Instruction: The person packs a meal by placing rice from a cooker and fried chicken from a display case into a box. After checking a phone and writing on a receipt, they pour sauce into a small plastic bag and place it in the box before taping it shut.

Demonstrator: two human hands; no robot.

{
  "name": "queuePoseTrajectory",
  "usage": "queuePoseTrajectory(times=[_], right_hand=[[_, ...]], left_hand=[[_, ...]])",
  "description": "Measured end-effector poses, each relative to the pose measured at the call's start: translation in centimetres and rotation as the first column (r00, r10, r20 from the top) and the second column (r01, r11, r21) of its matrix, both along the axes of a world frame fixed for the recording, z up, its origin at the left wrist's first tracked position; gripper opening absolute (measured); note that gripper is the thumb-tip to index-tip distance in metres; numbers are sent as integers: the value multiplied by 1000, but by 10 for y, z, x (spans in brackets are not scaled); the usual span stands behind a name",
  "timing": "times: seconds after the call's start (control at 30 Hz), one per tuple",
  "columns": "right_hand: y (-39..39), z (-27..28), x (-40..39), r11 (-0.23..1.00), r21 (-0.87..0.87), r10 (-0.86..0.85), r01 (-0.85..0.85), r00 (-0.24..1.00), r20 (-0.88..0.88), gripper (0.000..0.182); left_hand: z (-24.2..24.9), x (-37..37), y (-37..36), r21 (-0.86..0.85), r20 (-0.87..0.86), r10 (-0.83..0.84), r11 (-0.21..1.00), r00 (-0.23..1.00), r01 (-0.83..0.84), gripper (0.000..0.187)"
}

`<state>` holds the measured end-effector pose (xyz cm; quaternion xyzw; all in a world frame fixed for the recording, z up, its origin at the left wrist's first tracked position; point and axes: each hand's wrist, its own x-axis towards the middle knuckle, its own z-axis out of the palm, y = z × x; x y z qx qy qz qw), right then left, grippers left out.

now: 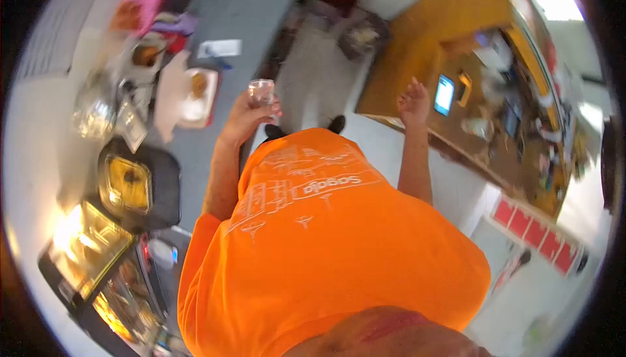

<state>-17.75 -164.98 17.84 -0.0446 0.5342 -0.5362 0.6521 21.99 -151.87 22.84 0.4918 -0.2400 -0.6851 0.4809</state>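
A small clear glass container [261, 89] is held upright by my left hand [251, 114], its fingers wrapped round the lower part. That hand is over the edge of the grey counter [228, 18], close to an open box [210, 99] with a brown and a white item inside. My right hand [414, 104] is raised near the wooden desk [398, 44], fingers loosely curled and partly apart, with nothing visible in them. Beside it, a phone with a lit screen [444, 94] lies on the desk.
On the left are a black container with a yellow interior [129, 184], a white paper [222, 48] and colourful cloths [147, 11]. A yellow curved object [464, 88] and clutter are on the desk. Red panels [531, 230] are at lower right. Grey floor [316, 63] runs between counter and desk.
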Motion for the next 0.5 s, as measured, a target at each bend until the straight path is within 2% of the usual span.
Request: queuePoseTrajectory(times=[0.03,0.07,0.13,0.17,0.23,0.27,0.33,0.37,0.43,0.5], right_hand=[[-7,2,29,998,-47,51,-48,997,58,20],[-18,-3,65,993,-48,109,-105,991,78,20],[-31,-11,135,958,-66,282,-278,956,77,25],[-30,-9,171,949,-64,314,-309,946,82,25],[-29,6,244,832,-45,555,-553,828,80,30],[-25,15,275,817,-45,577,-575,812,83,30],[-26,32,327,520,-111,820,-847,531,-213,22],[-31,30,342,491,-114,837,-864,504,-215,22],[-40,18,376,157,-148,802,-976,214,-558,26],[-52,5,407,113,-118,797,-987,160,-583,28]], left_hand=[[-1,20,9,-2,-33,38,999,999,-38,31],[2,38,18,26,16,87,996,996,-87,33],[2,72,40,19,41,191,981,981,-192,39],[1,87,50,18,31,249,968,968,-249,41],[3,108,68,-23,-3,330,944,944,-330,43],[6,115,80,-52,-42,380,923,924,-382,45],[10,125,96,-53,-42,466,882,884,-468,43],[10,127,103,-47,-45,527,847,849,-529,41],[1,133,118,-66,-35,588,805,808,-589,45],[0,133,128,-27,-126,699,707,704,-707,43]])
